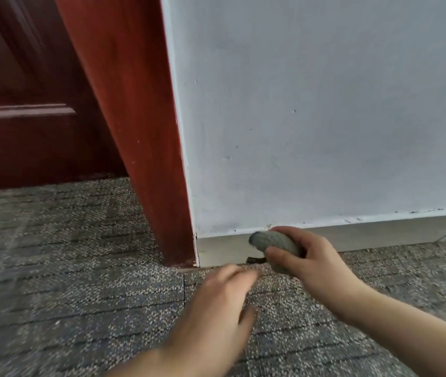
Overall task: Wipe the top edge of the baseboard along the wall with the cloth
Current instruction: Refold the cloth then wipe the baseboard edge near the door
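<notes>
- Fingers [281, 258] of right hand [308, 257] closed around grey cloth [273, 240], pressed at baseboard [379, 235] top edge.
- Left hand [216, 314] open, empty, over carpet [80, 281].

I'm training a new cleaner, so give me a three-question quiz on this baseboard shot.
1. True or false: the left hand holds the cloth.
2. What stands at the baseboard's left end? A) door frame B) chair C) bucket
3. Fill in: dark specks dot the baseboard's top edge towards the ____.

Key: 1 false, the right hand grips it; 2 A, the door frame; 3 right.
</notes>
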